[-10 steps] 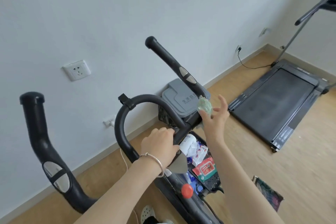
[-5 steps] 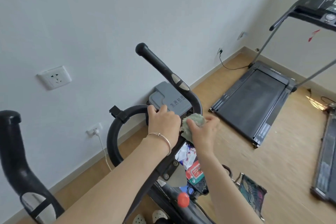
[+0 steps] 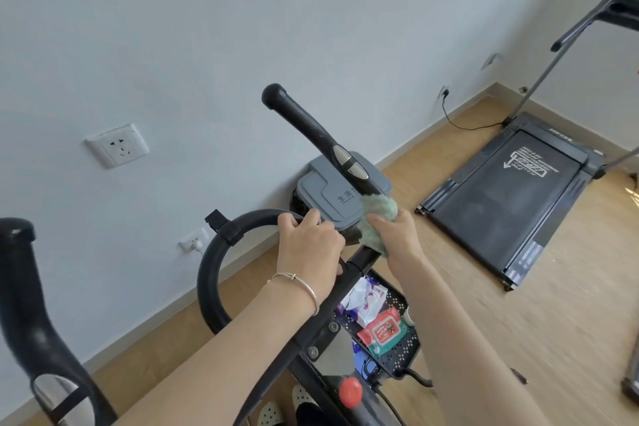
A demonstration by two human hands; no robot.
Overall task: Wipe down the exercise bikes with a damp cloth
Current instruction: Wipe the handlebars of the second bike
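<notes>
A black exercise bike fills the lower middle of the head view. Its right handlebar (image 3: 311, 128) rises up and left, and a curved loop bar (image 3: 214, 252) sits below it. My left hand (image 3: 307, 245) grips the bar at the centre of the handlebars, a bracelet on its wrist. My right hand (image 3: 394, 235) holds a green fuzzy cloth (image 3: 377, 218) wrapped around the base of the right handlebar. The left handlebar (image 3: 27, 304) stands at the far left.
A grey-lidded bin (image 3: 332, 197) stands by the wall behind the bike. A mesh tray (image 3: 401, 342) on the bike holds wipe packets. A red knob (image 3: 350, 387) sits below it. A treadmill (image 3: 511, 197) lies on the wooden floor to the right. Wall sockets (image 3: 117, 145) are on the left.
My right hand brought the cloth down from the handlebar's sensor area and wrapped it around the bar's base. My left hand shifted up along the centre bar. The camera view swung.
</notes>
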